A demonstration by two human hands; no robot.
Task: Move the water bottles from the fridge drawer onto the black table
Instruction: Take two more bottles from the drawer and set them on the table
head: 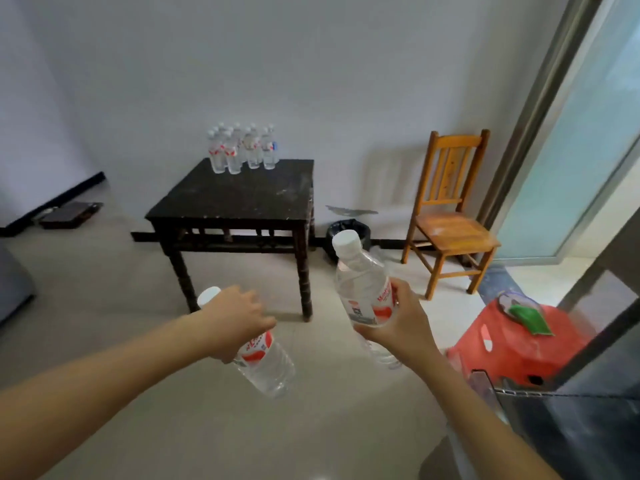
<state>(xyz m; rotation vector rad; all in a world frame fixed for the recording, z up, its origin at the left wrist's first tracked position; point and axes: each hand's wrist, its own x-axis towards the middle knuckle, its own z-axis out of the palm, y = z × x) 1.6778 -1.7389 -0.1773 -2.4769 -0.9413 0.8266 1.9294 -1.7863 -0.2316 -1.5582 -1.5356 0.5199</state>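
Left grip curls round the tilted bottle at its label; right grip clasps the upright bottle mid-body — both well short of the table ahead. Judged full, weighty, thin-walled — label band holds best

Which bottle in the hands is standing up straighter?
The right bottle, gripped by the right hand: its white cap points almost straight up. The left bottle, in the left hand, leans far over sideways.
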